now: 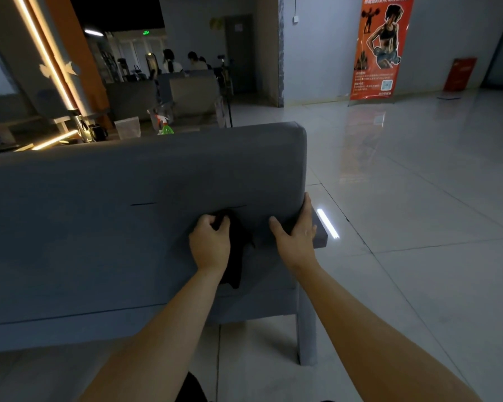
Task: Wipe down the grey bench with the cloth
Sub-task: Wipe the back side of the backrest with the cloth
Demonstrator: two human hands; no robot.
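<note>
The left hand (211, 242) grips the dark cloth (235, 256) against the grey bench (99, 216) near its right edge, mid-wipe, while the right hand (298, 233), fingers straight, braces that edge; next, likely a leftward sweep.

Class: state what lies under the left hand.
A dark cloth, gripped by the left hand against the bench; its upper part is hidden beneath the hand.
</note>
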